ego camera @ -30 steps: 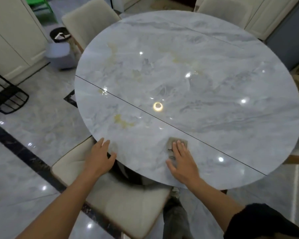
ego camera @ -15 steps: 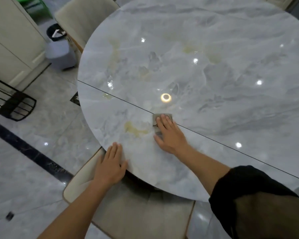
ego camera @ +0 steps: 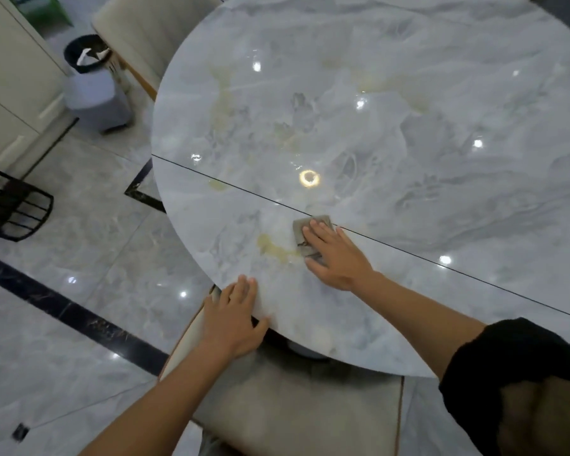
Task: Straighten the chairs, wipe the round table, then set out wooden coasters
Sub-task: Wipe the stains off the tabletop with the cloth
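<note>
A round grey marble table (ego camera: 392, 133) fills the upper right, with a dark seam running across it. My right hand (ego camera: 338, 256) lies flat on a small grey cloth (ego camera: 301, 230), pressing it to the tabletop just below the seam, beside a yellowish mark in the marble. My left hand (ego camera: 234, 320) rests with fingers apart on the table's near edge, thumb under the rim. A cream chair (ego camera: 297, 406) is tucked under the table right below my hands. A second cream chair (ego camera: 145, 34) stands at the far left side of the table.
A grey bin with a black liner (ego camera: 93, 83) stands on the glossy tiled floor by the far chair. A black wire rack (ego camera: 12, 209) sits at the left edge, next to cream cabinets (ego camera: 10, 77). No coasters are in view.
My right hand has slid the cloth away from the near edge, up to the seam. The left hand stays on the rim. My head has leaned closer over the table.
</note>
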